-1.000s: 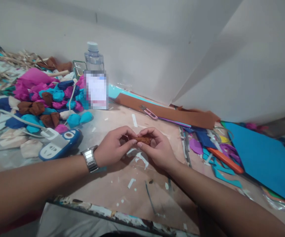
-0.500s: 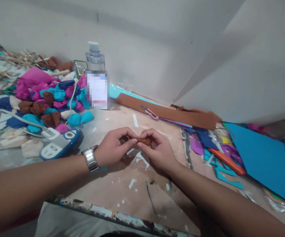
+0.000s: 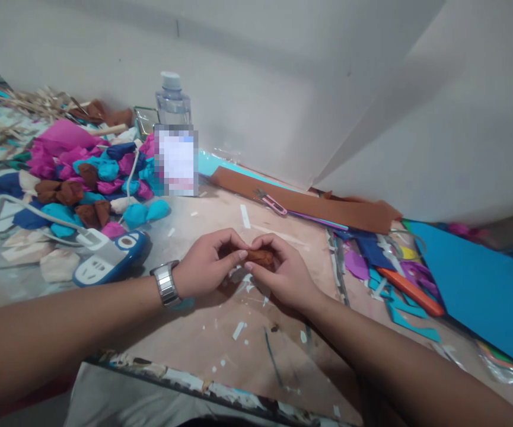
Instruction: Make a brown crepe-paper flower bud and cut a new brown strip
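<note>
Between my two hands, above the middle of the board, is a small crumpled piece of brown paper point(image 3: 260, 257). My left hand point(image 3: 212, 261) pinches its left end with thumb and fingertips. My right hand point(image 3: 287, 267) curls round its right end, the thumb along the near side. The fingertips of both hands nearly meet at the paper, and part of it is hidden in my right hand. Beneath the hands lies a pale, paint-spotted board point(image 3: 185, 350).
Crumpled pink, blue and brown paper bundles point(image 3: 91, 172) pile up at left, beside a power strip point(image 3: 105, 258). A phone point(image 3: 176, 160) leans before a bottle point(image 3: 173, 104). Pink thread snips point(image 3: 273, 203) rest by brown sheets point(image 3: 327, 207). At right are an orange cutter point(image 3: 411, 290) and blue sheet point(image 3: 483, 284).
My right thumb has shifted slightly lower and left, and more of the brown paper shows between the hands. Both hands still hold it in nearly the same place.
</note>
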The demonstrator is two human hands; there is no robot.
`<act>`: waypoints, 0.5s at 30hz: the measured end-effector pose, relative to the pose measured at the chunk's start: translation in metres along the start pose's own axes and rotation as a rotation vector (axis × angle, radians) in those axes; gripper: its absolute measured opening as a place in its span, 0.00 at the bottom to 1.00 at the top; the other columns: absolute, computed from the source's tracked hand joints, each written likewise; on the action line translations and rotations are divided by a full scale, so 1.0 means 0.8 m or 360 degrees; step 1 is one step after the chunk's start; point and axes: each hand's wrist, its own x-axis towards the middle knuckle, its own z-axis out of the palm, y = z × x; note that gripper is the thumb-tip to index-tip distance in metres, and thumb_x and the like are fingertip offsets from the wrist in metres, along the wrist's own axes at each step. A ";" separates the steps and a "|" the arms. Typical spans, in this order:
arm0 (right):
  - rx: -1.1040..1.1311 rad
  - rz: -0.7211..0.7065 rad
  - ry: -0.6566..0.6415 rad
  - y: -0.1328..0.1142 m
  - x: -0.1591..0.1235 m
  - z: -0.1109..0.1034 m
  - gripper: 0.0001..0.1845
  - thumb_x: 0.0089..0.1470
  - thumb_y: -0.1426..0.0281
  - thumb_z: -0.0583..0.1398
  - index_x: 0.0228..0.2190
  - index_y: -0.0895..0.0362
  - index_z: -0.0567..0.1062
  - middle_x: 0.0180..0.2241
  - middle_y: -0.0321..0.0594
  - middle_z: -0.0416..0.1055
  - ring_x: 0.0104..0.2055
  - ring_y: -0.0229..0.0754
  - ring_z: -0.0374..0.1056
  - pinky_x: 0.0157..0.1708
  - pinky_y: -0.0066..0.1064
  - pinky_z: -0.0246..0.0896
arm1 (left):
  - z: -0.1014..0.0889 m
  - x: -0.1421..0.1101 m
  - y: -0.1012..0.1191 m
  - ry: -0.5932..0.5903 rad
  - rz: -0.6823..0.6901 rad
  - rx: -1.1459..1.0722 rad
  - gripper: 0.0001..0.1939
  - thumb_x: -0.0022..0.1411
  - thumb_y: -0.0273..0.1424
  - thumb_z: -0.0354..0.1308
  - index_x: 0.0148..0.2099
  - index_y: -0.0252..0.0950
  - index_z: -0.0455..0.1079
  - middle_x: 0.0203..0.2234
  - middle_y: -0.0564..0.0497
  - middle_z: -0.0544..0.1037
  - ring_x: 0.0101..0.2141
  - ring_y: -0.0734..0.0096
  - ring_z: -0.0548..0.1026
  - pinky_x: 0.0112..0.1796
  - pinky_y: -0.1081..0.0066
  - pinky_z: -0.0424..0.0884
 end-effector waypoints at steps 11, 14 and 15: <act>-0.0084 0.0057 0.0108 -0.003 0.002 0.001 0.15 0.51 0.63 0.72 0.36 0.56 0.76 0.32 0.35 0.73 0.33 0.37 0.66 0.34 0.29 0.62 | 0.003 -0.003 0.005 -0.0014 -0.0064 0.0023 0.10 0.69 0.38 0.64 0.43 0.35 0.75 0.23 0.56 0.76 0.22 0.75 0.71 0.27 0.74 0.71; 0.0111 0.0161 0.0121 -0.003 0.002 0.002 0.19 0.48 0.62 0.74 0.36 0.56 0.75 0.31 0.34 0.73 0.32 0.37 0.66 0.33 0.28 0.61 | 0.002 -0.002 0.005 -0.0006 0.0014 0.0066 0.10 0.69 0.37 0.64 0.44 0.34 0.76 0.28 0.52 0.80 0.26 0.74 0.75 0.31 0.73 0.73; 0.0164 0.0185 0.0119 -0.003 0.001 0.001 0.19 0.47 0.62 0.74 0.36 0.56 0.75 0.31 0.34 0.73 0.32 0.36 0.66 0.32 0.28 0.61 | 0.002 -0.002 0.005 -0.0006 0.0046 0.0077 0.10 0.69 0.36 0.64 0.45 0.34 0.76 0.31 0.51 0.81 0.29 0.72 0.77 0.33 0.72 0.74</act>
